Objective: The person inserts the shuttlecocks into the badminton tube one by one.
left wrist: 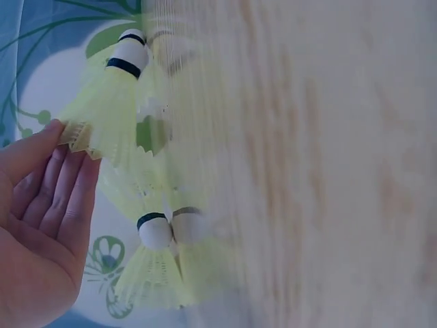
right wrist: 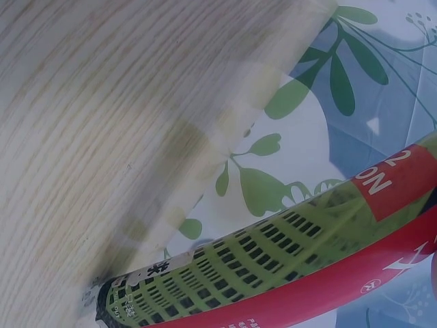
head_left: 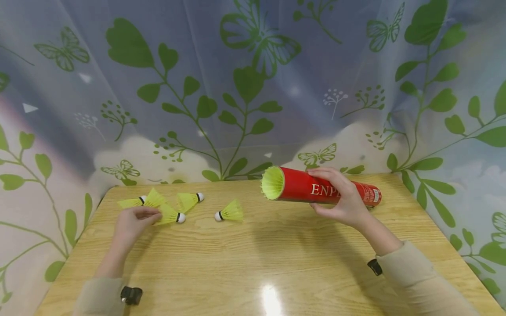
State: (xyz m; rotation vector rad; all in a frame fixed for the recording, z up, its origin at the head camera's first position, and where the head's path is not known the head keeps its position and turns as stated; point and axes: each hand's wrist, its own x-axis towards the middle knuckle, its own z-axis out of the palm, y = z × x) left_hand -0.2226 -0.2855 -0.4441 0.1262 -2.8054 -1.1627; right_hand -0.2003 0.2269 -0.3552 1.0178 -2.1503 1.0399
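Observation:
My left hand (head_left: 136, 224) pinches the skirt rim of a yellow shuttlecock (head_left: 170, 214) between thumb and fingers, its white cork pointing right. The left wrist view shows this shuttlecock (left wrist: 109, 113) close up, with the fingers (left wrist: 78, 184) at its rim. My right hand (head_left: 341, 197) grips a red shuttlecock tube (head_left: 294, 185) round its middle, lifted over the table and lying nearly level. A yellow skirt (head_left: 272, 182) fills the tube's left end. In the right wrist view, the tube's clear side (right wrist: 252, 256) shows netted yellow skirts inside; that hand is hardly visible there.
Just behind the left hand lie two shuttlecocks, one with its skirt (head_left: 154, 198) upright and one skirt (head_left: 129, 203) flat. Another shuttlecock (head_left: 189, 201) sits behind the pinched one, and a single shuttlecock (head_left: 231, 211) lies further right. A leaf-patterned curtain (head_left: 253, 109) hangs behind the wooden table (head_left: 221, 263).

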